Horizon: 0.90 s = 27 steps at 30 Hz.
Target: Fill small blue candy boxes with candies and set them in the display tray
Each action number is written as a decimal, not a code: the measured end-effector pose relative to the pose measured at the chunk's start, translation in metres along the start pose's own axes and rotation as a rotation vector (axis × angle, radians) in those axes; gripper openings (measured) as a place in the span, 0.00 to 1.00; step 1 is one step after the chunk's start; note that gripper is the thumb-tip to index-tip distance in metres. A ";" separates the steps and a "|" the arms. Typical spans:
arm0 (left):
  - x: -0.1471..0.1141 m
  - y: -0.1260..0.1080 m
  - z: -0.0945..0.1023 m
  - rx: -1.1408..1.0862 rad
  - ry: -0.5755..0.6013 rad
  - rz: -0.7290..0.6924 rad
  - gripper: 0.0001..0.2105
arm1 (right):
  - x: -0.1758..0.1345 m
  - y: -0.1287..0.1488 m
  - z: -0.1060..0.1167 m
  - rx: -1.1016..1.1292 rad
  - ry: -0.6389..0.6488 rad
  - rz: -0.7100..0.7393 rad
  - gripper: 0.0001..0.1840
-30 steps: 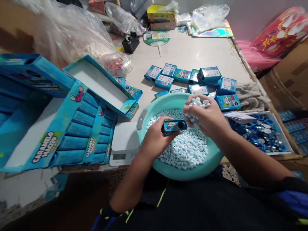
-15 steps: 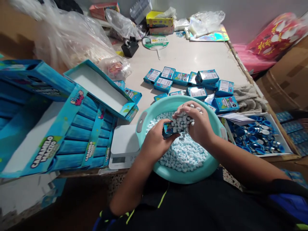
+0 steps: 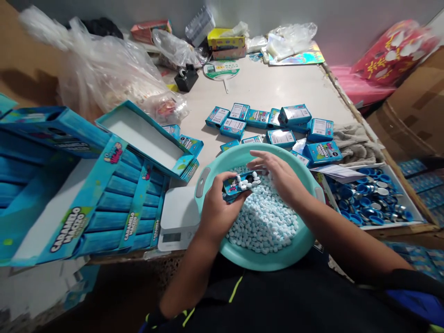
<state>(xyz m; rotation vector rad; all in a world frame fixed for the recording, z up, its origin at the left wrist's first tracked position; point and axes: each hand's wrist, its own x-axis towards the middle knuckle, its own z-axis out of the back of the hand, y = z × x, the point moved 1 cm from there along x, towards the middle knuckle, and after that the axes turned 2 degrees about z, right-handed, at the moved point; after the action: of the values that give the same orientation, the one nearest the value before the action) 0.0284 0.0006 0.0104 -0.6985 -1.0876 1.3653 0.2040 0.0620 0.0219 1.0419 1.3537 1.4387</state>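
My left hand (image 3: 222, 203) is wrapped round a small blue candy tin (image 3: 230, 186), held tilted over the basin. Several white candies lie on the tin's top around a dark round opening. My right hand (image 3: 277, 175) is just to the right of the tin, fingers stretched out and apart, with nothing held in it. Beneath both hands, the turquoise basin (image 3: 274, 263) holds a heap of small white and pale blue candies (image 3: 263, 226).
Several blue tins (image 3: 258, 118) lie behind the basin. A white kitchen scale (image 3: 180, 208) and blue display boxes (image 3: 104, 199) stand to the left. At right are a tray of blue caps (image 3: 371, 194) and a grey cloth (image 3: 357, 143). Plastic bags (image 3: 114, 74) sit at the back left.
The candies cupped in my right hand have dropped away, and its fingers have spread. Only a few candies remain on the tin's top. The tin has shifted slightly left.
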 end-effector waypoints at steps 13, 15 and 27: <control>0.004 0.002 0.002 0.086 0.063 -0.198 0.13 | -0.001 0.007 0.005 -0.410 0.005 0.256 0.09; 0.004 0.002 0.001 0.097 0.075 -0.195 0.14 | 0.000 0.006 0.005 -0.438 -0.006 0.292 0.09; 0.005 0.001 0.001 0.104 -0.007 -0.191 0.10 | -0.001 0.011 0.005 -0.316 0.149 0.306 0.18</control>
<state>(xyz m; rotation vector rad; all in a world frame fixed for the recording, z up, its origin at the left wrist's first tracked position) 0.0262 0.0050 0.0106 -0.5010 -1.0526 1.2517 0.2082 0.0617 0.0334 0.9750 1.0499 1.9199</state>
